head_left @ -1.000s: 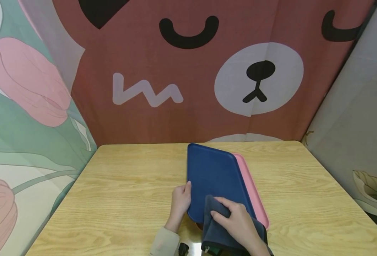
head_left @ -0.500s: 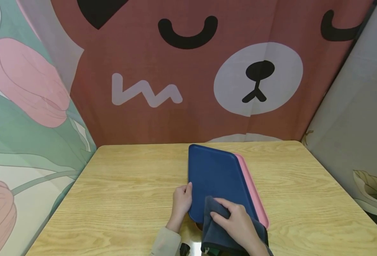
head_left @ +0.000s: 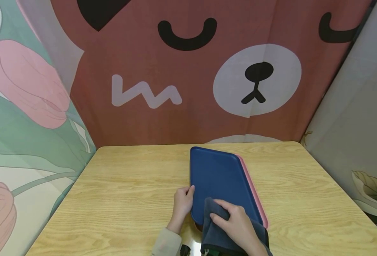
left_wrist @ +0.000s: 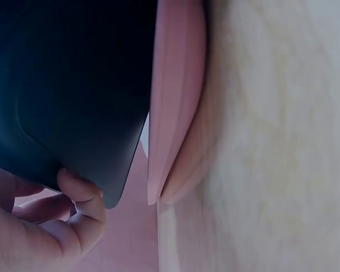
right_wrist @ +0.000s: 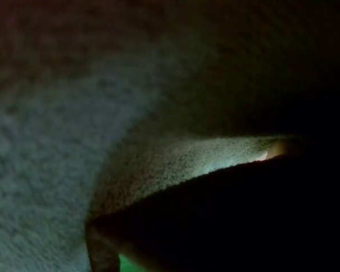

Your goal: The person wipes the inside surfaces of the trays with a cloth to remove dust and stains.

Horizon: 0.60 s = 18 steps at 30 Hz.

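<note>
A dark blue tray (head_left: 220, 177) is tilted over a pink tray (head_left: 257, 202), whose right rim shows beyond it. My left hand (head_left: 182, 202) grips the blue tray's left edge, thumb on top. In the left wrist view curled fingers (left_wrist: 82, 198) hold the dark tray's edge, and the pink tray (left_wrist: 175, 85) lies on the table beneath. A grey-blue cloth (head_left: 212, 233) is draped over my right hand's side, pinched by the right hand (head_left: 237, 224) against the blue tray's near part. Folds of cloth (right_wrist: 45, 147) fill the dark right wrist view.
The wood-grain table (head_left: 121, 199) extends to both sides of the trays. A printed bear curtain (head_left: 137, 121) hangs along its back edge, with patterned curtains at left and right. A small black object (head_left: 185, 250) is by the left sleeve (head_left: 166, 242).
The blue tray has shifted slightly to the right with my left hand, so a narrower strip of the pink tray shows. My right hand and the cloth have stayed nearly in place.
</note>
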### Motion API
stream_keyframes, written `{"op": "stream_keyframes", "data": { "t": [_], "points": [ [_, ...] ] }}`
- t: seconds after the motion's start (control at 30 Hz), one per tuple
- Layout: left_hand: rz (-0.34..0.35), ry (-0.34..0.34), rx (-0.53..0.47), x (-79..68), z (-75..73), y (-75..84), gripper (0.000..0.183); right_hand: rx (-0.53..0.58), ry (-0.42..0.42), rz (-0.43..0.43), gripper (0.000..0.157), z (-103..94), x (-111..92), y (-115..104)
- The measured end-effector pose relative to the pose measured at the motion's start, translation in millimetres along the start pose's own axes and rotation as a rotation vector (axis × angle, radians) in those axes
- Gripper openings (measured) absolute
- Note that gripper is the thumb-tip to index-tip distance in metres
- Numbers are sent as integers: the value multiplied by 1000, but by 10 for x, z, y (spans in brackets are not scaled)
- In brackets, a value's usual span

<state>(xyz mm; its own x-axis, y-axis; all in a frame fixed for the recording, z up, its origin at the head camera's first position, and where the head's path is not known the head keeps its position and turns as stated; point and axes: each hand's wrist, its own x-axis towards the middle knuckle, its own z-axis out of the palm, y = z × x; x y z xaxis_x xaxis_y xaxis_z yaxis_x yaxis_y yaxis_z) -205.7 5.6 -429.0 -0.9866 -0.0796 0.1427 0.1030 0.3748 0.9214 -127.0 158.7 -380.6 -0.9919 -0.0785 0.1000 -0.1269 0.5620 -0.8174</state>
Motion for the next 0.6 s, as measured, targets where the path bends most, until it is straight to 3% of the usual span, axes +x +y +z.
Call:
{"op": "stream_keyframes", "data": {
  "t": [0.13, 0.3, 0.43, 0.6],
  "points": [
    [12, 5, 0, 8, -11, -12, 35, 4, -6, -1, 36, 7, -1, 3],
    [10, -7, 8, 16, -27, -28, 14, 11, -25, 3, 36, 15, 1, 8],
    [-16, -27, 14, 14, -34, -31, 13, 10, -34, 10, 37, 19, 7, 13],
    [0, -36, 42, 4, -34, -28, 13, 9, -36, 5, 37, 24, 15, 17]
  ]
}}
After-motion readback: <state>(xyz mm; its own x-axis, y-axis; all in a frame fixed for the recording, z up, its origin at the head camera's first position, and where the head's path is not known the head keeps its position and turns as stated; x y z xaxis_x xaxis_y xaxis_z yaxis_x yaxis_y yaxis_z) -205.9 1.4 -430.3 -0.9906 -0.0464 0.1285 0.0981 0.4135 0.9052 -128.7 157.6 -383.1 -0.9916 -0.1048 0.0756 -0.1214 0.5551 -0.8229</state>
